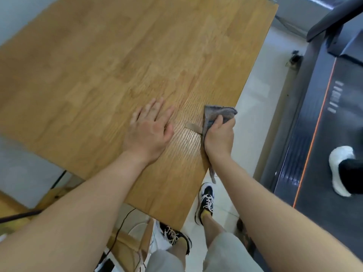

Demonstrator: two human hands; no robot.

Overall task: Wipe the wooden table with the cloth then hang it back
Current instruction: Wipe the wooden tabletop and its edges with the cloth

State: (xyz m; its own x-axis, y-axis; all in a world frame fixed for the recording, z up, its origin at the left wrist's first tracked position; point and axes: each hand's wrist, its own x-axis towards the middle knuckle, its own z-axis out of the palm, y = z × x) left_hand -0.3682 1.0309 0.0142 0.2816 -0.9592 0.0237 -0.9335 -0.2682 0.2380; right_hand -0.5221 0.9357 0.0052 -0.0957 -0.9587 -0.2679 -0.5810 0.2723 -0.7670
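The right hand (219,137) grips the grey cloth (218,112), bunched in its fist at the right edge of the wooden table (98,75); I see one tail of the cloth hanging past that edge; the left hand (150,132) lies flat on the tabletop just beside it, fingers straight and spread; to the right stands a dark treadmill (314,134), a white shoe (340,169) on its belt.

Honey-brown wooden table top (110,61) of jointed staves, visible grain, satin sheen near the crumpled grey woven cloth (215,114), which looks matt and slightly fuzzy; dark treadmill deck (322,138) beside it smooth, matt, orange-striped.
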